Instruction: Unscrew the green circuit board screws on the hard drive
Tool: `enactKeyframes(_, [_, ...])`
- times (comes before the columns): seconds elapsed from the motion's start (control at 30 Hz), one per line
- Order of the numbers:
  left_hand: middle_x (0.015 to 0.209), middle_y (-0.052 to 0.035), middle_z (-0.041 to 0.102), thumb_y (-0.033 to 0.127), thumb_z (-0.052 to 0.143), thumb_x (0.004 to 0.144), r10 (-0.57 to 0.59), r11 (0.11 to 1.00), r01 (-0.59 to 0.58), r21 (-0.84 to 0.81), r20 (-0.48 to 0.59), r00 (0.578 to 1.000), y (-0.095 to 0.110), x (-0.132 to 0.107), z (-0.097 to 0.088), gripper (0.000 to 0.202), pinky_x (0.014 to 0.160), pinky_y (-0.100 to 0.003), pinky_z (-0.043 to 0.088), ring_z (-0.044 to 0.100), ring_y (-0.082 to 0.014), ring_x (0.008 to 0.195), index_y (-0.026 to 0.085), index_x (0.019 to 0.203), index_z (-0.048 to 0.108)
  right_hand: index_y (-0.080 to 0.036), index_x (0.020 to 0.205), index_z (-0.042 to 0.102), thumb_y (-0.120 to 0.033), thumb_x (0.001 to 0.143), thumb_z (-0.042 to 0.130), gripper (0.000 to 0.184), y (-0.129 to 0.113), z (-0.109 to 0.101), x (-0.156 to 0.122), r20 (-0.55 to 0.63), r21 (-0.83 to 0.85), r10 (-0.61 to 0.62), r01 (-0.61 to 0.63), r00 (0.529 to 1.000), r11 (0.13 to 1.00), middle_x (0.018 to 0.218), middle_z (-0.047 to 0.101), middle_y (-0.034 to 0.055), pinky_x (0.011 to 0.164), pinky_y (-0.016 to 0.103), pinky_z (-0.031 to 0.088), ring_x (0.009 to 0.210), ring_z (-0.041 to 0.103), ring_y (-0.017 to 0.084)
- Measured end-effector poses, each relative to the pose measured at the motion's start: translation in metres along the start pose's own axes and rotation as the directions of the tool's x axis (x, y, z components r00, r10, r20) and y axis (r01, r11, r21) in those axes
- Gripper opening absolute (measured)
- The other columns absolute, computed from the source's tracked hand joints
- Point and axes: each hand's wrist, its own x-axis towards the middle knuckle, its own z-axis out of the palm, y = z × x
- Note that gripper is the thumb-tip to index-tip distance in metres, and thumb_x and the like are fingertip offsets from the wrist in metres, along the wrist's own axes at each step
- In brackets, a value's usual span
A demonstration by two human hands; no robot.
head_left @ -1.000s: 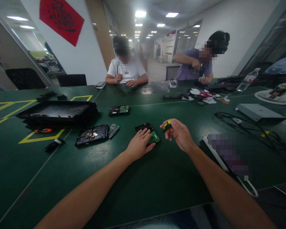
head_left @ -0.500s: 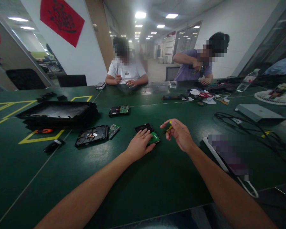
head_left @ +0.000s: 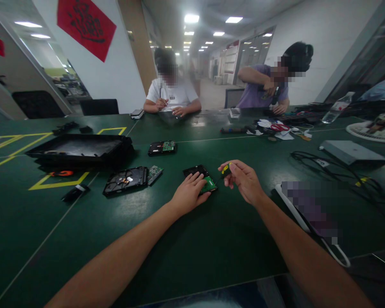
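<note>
My left hand lies flat with fingers spread on a small black hard drive whose green circuit board faces up. It rests on the green table. My right hand is closed on a small screwdriver with a black and yellow handle, its tip pointing down at the board's right edge. Both forearms reach in from the bottom of the view.
An opened hard drive with a loose green board lies to the left, another drive behind. A black tray stands at left. Cables, a grey box and a blurred-out thing lie right. Two people work opposite.
My right hand has turned the screwdriver a little between its fingers and dropped slightly toward the drive. My left hand has stayed on the drive.
</note>
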Motion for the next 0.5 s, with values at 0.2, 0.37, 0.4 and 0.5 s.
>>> enactKeyframes(0.2, [0.155, -0.0171, 0.055, 0.051, 0.054, 0.104, 0.005, 1.0, -0.005, 0.016, 0.003, 1.0, 0.0005, -0.0006, -0.0009, 0.047, 0.125, -0.054, 0.035, 0.041, -0.0334, 0.153, 0.017, 0.135, 0.061, -0.021, 0.107, 0.071, -0.053, 0.099, 0.061, 0.034, 0.0017, -0.0003, 0.001, 0.015, 0.052, 0.006, -0.006, 1.0, 0.999, 0.109, 0.074, 0.0089, 0.047, 0.023, 0.044, 0.062, 0.065, 0.012])
enactKeyframes(0.37, [0.156, -0.016, 0.055, 0.051, 0.055, 0.103, 0.0, 1.0, 0.0, 0.003, -0.003, 1.0, 0.001, -0.0004, -0.0013, 0.046, 0.126, -0.053, 0.034, 0.041, -0.0331, 0.153, 0.018, 0.135, 0.061, -0.024, 0.111, 0.073, -0.05, 0.098, 0.065, 0.03, 0.0028, -0.0013, 0.0012, -0.01, 0.014, -0.009, 0.009, 1.0, 1.0, 0.104, 0.071, 0.0045, 0.045, 0.021, 0.04, 0.06, 0.06, 0.009])
enactKeyframes(0.4, [0.156, -0.0156, 0.055, 0.051, 0.055, 0.103, -0.002, 1.0, 0.002, -0.006, -0.005, 1.0, 0.001, -0.0004, -0.0012, 0.046, 0.126, -0.053, 0.034, 0.041, -0.0328, 0.153, 0.019, 0.135, 0.061, -0.024, 0.11, 0.073, -0.049, 0.098, 0.066, 0.029, 0.0024, -0.0011, 0.0012, -0.012, 0.007, -0.01, 0.01, 1.0, 1.0, 0.103, 0.071, 0.0043, 0.045, 0.021, 0.04, 0.06, 0.06, 0.009])
enactKeyframes(0.5, [0.157, -0.0154, 0.054, 0.051, 0.056, 0.103, -0.005, 1.0, 0.004, -0.027, -0.009, 1.0, 0.0005, -0.0003, -0.0006, 0.045, 0.126, -0.054, 0.034, 0.04, -0.0325, 0.154, 0.02, 0.135, 0.061, -0.024, 0.108, 0.072, -0.049, 0.097, 0.067, 0.028, 0.0011, -0.0002, 0.0013, -0.013, 0.006, -0.007, 0.007, 1.0, 1.0, 0.107, 0.072, 0.0055, 0.046, 0.022, 0.042, 0.06, 0.063, 0.01])
